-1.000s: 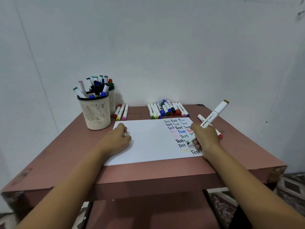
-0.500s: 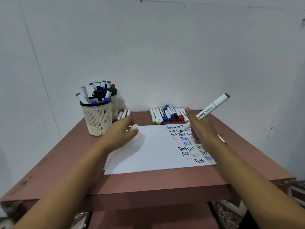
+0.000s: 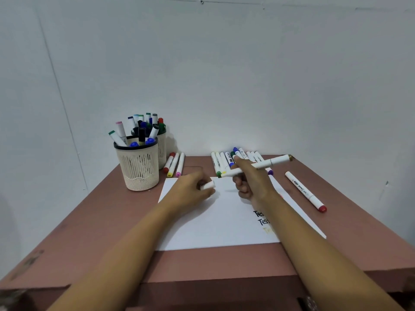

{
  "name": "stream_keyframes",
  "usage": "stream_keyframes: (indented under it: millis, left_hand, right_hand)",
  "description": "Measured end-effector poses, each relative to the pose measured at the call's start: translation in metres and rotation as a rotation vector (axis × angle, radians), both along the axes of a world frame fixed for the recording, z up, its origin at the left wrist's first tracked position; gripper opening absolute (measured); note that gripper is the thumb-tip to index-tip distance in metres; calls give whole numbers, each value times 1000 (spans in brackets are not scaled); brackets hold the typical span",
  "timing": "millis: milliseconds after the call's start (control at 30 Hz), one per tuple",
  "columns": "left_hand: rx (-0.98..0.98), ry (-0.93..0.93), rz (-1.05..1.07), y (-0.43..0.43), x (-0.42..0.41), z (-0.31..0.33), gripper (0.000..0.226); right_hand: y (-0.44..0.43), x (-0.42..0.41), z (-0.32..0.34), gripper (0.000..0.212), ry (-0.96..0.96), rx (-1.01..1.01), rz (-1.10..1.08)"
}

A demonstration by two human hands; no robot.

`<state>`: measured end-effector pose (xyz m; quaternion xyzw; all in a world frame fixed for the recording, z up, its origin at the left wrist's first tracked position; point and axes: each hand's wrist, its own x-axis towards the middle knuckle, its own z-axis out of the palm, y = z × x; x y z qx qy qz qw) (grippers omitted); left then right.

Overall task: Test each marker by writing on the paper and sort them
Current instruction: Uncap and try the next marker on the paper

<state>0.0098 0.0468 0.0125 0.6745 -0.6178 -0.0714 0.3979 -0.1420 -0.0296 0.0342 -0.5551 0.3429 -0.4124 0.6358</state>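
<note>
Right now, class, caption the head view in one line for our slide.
Right hand holds a white marker over the paper; left hand pinches a white cap.

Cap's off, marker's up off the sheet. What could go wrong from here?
1. The open tip of the white marker with the brown end, gripped by the right hand, hangs close over the white paper sheet; a dip could leave a stray mark.
2. The left hand pinches the small white cap; a missed recap could ink its fingers.
3. The right forearm crosses the written words and might smear them.
</note>
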Motion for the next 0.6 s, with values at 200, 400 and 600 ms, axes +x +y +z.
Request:
stream_keyframes:
  millis: [200, 400, 600]
  left_hand:
    - [-55, -2, -42, 0, -4, 1, 10]
    - [-129, 8, -131, -1, -8, 0, 12]
    - [-32, 180, -172, 2, -10, 4, 16]
  right_hand:
    - [2, 2, -3, 30, 43, -1, 65]
    - [8, 6, -8, 22, 17, 11, 130]
    - [7, 6, -8, 43, -40, -11, 106]
